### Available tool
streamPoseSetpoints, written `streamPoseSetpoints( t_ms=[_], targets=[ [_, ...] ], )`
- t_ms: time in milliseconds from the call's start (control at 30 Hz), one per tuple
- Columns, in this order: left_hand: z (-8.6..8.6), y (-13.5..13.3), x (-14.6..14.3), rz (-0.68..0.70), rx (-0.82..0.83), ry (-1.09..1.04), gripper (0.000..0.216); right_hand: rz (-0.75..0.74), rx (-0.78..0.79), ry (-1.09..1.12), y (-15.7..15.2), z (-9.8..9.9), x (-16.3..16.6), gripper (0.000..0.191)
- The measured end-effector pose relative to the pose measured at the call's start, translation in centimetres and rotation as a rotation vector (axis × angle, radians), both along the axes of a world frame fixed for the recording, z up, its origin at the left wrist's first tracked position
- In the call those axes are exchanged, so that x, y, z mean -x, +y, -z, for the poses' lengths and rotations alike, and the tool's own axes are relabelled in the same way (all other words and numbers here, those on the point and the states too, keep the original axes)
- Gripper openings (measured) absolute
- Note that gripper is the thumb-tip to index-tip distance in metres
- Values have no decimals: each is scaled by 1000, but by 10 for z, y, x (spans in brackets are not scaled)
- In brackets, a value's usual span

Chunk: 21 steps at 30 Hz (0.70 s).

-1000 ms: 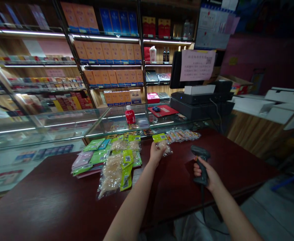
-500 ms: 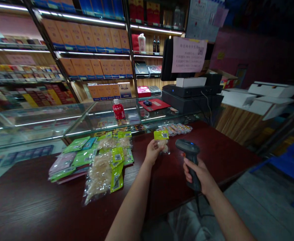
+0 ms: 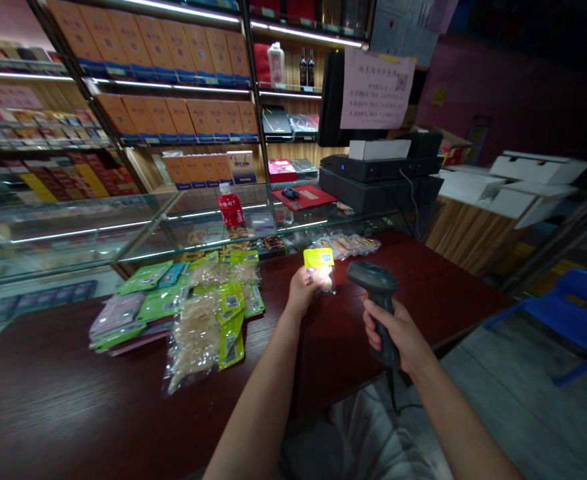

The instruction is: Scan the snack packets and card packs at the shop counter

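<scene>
My left hand is closed on a small clear snack packet with a yellow-green label, held upright above the dark red table. My right hand grips the handle of a dark barcode scanner, whose head points left toward the packet, a short gap away. A pile of similar snack bags with green labels lies on the table to the left of my left arm.
Flat green and pink packets lie at the pile's left. A row of small snacks sits at the table's far edge. Behind are a glass counter with a red bottle, a register with monitor, stocked shelves, and a blue chair at right.
My left hand has lifted the packet off the table and turned its label up. My right hand has raised the scanner and brought it leftward, close to the packet.
</scene>
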<state>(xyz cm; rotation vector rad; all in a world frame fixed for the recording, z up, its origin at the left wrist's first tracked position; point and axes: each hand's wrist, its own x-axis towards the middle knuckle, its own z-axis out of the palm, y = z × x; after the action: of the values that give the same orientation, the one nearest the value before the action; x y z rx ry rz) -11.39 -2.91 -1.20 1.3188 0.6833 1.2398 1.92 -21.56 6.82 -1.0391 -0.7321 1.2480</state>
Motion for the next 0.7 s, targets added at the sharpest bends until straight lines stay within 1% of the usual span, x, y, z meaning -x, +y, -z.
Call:
streamPoseSetpoints(
  t_ms=[267,400,533,700],
  targets=[
    [0,-3,1,-23,24,-10,54,0,37,14,-1,0,1,44],
    [3,-2,0,-14,31,-68,55,-10,-3,70,4,5,-3,42],
    [9,1,0,-72,29,-135,55,-45,-29,159,18,19,-18,37],
    [13,6,2,-170,39,-150,53,-78,0,298,36,46,-41,35]
  ],
)
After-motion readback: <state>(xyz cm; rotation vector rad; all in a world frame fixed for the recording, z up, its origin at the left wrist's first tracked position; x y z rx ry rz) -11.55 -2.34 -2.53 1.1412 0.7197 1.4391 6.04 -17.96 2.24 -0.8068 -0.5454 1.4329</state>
